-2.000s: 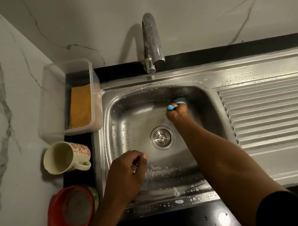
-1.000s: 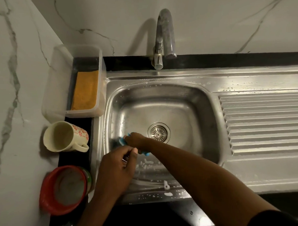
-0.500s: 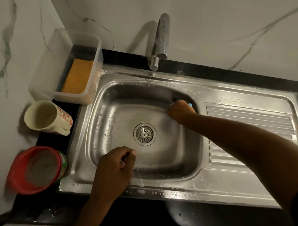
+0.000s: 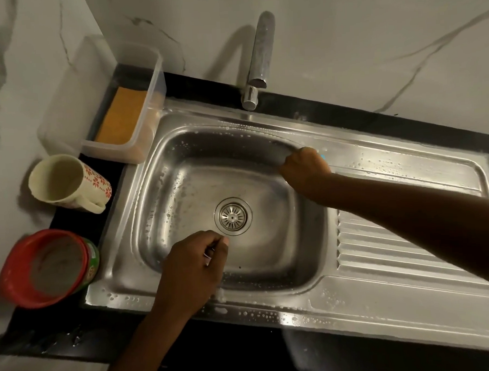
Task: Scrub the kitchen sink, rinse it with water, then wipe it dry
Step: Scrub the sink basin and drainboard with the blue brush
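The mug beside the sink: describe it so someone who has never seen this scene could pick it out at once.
Find the steel sink; three things line the black counter strip along its left edge. The mug is the middle one, between a clear tub holding an orange sponge and a red-topped container. It alone is cream with red flower prints and a handle.

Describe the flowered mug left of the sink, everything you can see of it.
The mug is cream, seemingly ceramic, with red flower prints on its outer wall and a plain cream handle on the side toward the sink. Its inside looks empty. It appears to stand upright on the black counter, between the clear plastic container behind it and the red-lidded jar in front.
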`<act>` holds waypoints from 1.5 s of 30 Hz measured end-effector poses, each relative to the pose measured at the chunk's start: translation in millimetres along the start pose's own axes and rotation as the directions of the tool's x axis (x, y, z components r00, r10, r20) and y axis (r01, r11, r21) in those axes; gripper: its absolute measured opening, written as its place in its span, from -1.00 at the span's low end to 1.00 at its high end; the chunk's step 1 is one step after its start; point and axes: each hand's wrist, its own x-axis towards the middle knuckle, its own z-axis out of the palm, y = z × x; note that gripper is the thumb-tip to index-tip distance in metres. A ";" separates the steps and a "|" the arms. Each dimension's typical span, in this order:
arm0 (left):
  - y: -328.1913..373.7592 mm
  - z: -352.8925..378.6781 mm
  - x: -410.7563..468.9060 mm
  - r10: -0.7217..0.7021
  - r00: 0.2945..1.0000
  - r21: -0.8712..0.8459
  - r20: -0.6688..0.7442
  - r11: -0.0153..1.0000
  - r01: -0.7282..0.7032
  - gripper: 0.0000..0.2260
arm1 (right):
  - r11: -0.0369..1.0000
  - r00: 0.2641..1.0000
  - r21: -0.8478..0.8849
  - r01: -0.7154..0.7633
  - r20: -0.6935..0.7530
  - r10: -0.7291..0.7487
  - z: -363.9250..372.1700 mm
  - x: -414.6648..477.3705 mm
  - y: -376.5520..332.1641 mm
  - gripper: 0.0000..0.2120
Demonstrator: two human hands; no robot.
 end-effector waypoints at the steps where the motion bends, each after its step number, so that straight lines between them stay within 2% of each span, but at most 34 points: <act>1: 1.1 1.2 2.7 0.004 1.000 -0.002 0.000 1.000 -0.004 -0.80 | 1.000 1.000 0.002 -0.003 -0.001 0.003 4.9 1.0 -2.6 -0.85; 6: 7.5 -1.7 7.4 0.006 1.000 0.008 -0.002 1.000 -0.006 -0.83 | 0.998 0.993 0.054 0.029 0.115 -0.035 17.4 5.1 -35.0 -0.81; 12: 10.5 -11.5 6.8 0.035 0.999 -0.005 -0.028 0.999 -0.035 -0.83 | 0.977 0.995 0.192 -0.097 0.039 0.091 14.6 7.5 -10.3 -0.83; 17: 13.0 -6.7 10.3 0.039 0.999 0.007 -0.024 0.999 -0.039 -0.84 | 0.973 0.993 0.197 -0.122 0.020 0.121 3.9 6.1 33.0 -0.81; 19: 14.2 -3.6 10.6 0.046 0.999 0.005 -0.016 0.999 -0.046 -0.83 | 0.969 0.996 0.229 -0.088 0.048 0.079 4.6 11.3 29.3 -0.82; 21: 15.7 -1.5 9.8 0.047 0.999 -0.003 -0.013 0.999 -0.047 -0.83 | 0.951 0.986 0.287 -0.111 0.149 0.070 7.4 9.5 12.1 -0.83; 23: 16.6 -1.4 8.3 0.044 0.999 0.002 -0.019 0.999 -0.044 -0.82 | 0.941 0.986 0.324 -0.094 0.158 0.045 22.4 5.0 -8.1 -0.80; 25: 17.0 -3.8 3.7 0.040 0.999 0.004 -0.033 0.999 -0.039 -0.83 | 0.982 0.984 0.175 0.076 0.145 -0.102 31.7 -1.7 -25.3 -0.79; 26: 16.4 -5.8 1.1 0.032 0.999 0.004 -0.038 0.999 -0.032 -0.83 | 0.987 0.975 0.119 0.106 0.185 -0.127 34.6 -4.3 -34.6 -0.81; 28: 14.1 -10.2 -3.6 0.024 0.998 0.001 -0.052 1.000 -0.024 -0.84 | 0.994 0.968 0.088 0.066 0.236 -0.085 32.9 -8.4 -41.0 -0.82; 32: 15.1 -17.4 -12.0 0.017 0.997 -0.001 -0.076 1.000 -0.017 -0.85 | 0.940 0.961 0.339 -0.031 0.269 -0.066 18.6 -17.5 -38.0 -0.79; 38: 20.1 -24.1 -18.1 -0.006 0.994 0.005 -0.111 1.000 0.007 -0.85 | 0.904 0.867 0.428 0.024 0.441 -0.231 7.8 -27.5 -35.4 -0.61; 39: 21.4 -25.3 -19.2 -0.001 0.993 0.007 -0.120 1.000 0.002 -0.85 | 0.884 0.860 0.468 0.002 0.450 -0.240 8.7 -27.4 -30.6 -0.59; 41: 23.9 -28.0 -21.7 0.012 0.991 0.021 -0.133 1.000 -0.009 -0.85 | 0.773 0.862 0.629 -0.083 0.434 -0.261 13.4 -25.5 -20.4 -0.55; 45: 30.6 -35.9 -30.3 0.013 0.986 0.023 -0.167 1.000 -0.009 -0.86 | 0.394 0.935 0.898 -0.194 0.291 -0.204 -1.2 -27.7 -1.1 -0.63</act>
